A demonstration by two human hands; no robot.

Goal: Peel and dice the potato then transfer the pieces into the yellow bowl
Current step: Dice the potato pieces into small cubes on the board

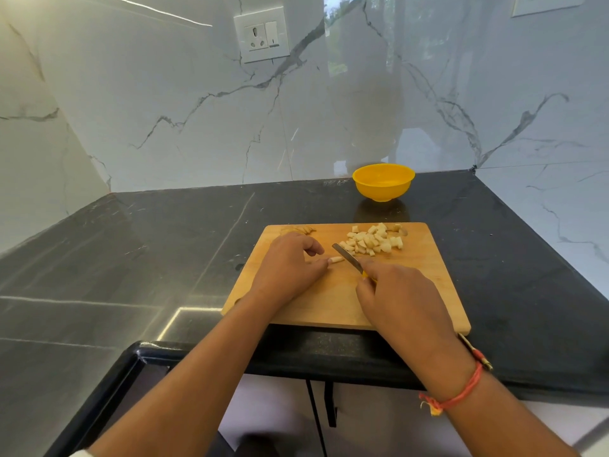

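A wooden cutting board (pixel 316 301) lies on the dark counter. My left hand (pixel 290 265) rests on the board and pinches a small pale potato strip (pixel 336 259) at its fingertips. My right hand (pixel 395 291) grips a knife with a yellow handle; its blade (pixel 347 257) points up-left, just right of the strip. A pile of diced potato pieces (pixel 372 240) sits at the board's far right. The yellow bowl (pixel 383 181) stands behind the board near the wall, with nothing visible inside it.
Some peel or potato scraps (pixel 298 230) lie at the board's far left edge. The dark counter (pixel 148 245) extends left, with marble walls behind and at both sides. A wall socket (pixel 262 34) is high on the back wall. The counter's front edge runs below the board.
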